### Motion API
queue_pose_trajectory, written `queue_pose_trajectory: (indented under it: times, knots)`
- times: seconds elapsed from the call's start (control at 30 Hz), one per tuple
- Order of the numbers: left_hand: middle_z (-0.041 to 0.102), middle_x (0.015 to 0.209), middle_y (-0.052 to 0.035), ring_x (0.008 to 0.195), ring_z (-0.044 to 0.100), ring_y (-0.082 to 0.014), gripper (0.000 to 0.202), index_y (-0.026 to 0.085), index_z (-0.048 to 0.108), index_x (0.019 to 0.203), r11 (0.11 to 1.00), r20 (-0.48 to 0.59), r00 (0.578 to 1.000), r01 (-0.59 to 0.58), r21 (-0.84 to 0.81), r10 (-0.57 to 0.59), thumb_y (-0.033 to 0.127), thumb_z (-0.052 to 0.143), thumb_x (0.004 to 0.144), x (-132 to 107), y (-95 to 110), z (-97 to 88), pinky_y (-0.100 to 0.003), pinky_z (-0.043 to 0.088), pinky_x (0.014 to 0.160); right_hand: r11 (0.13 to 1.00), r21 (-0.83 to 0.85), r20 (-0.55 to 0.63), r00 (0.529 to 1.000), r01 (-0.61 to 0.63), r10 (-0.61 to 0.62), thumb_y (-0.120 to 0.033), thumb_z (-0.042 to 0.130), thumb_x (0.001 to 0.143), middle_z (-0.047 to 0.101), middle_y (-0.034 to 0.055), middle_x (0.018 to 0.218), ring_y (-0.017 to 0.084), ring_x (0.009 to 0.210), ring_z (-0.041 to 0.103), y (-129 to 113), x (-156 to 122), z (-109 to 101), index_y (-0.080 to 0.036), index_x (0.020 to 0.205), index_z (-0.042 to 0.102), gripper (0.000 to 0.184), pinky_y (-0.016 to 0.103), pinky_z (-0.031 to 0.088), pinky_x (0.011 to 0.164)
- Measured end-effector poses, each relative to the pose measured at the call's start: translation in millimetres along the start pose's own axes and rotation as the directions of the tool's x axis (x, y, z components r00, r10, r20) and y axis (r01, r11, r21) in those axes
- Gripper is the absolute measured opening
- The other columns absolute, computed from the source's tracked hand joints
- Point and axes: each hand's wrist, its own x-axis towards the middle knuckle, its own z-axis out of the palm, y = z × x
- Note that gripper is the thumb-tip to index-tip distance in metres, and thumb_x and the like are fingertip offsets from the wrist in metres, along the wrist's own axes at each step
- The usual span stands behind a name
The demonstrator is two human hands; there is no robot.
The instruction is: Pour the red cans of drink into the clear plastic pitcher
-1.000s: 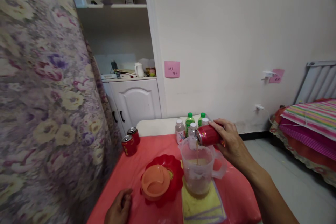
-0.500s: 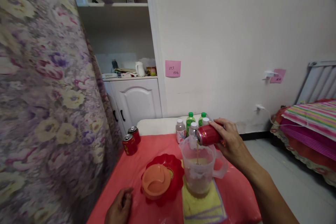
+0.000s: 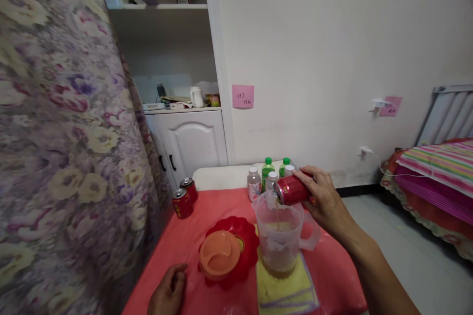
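My right hand grips a red drink can, tipped on its side over a clear plastic jug. A thin brown stream runs from the can into the jug, which holds brownish liquid and stands on a yellow cloth. My left hand rests on the red tablecloth at the near left, fingers curled, holding nothing that I can see. Just right of it lies an orange lid on a red scalloped dish.
Two more red cans stand at the table's left edge. Several small bottles with white and green caps are grouped behind the jug. A flowered curtain hangs close on the left, a white cabinet behind, a bed at right.
Nothing has visibly moved; the can stays tipped and the stream keeps running into the jug.
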Motion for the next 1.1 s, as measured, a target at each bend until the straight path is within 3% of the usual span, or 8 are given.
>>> queue_pose_trajectory:
  times: [0.33, 1.1]
  knots:
    - [0.081, 0.1, -0.0065, 0.094, 0.076, -0.0253, 0.04, 0.024, 0.07, 0.095, 0.999, -0.015, 0.999, -0.032, -0.003, 0.032, 0.053, 0.047, 0.079, 2.5, -4.3, 1.8, -0.032, 0.059, 0.08, 1.0, -0.025, 0.0, 1.0, -0.007, 0.007, -0.006, 0.054, 0.088, 0.049, 0.0134, 0.136, 0.029, 0.131, 0.042, -1.1, 0.2, 1.5, -0.025, 0.143, 0.044, 0.06, 0.051, 0.043, 0.111]
    - [0.081, 0.101, -0.0068, 0.096, 0.075, -0.0264, 0.042, 0.024, 0.07, 0.096, 1.0, 0.001, 1.0, 0.004, -0.014, -0.004, 0.055, 0.048, 0.077, -0.4, -1.3, 0.8, -0.034, 0.058, 0.083, 0.999, -0.036, 0.012, 1.0, -0.001, 0.002, -0.004, 0.054, 0.087, 0.049, 0.0126, 0.137, 0.028, 0.133, 0.042, -0.1, -0.6, 2.4, -0.026, 0.143, 0.044, 0.061, 0.052, 0.042, 0.112]
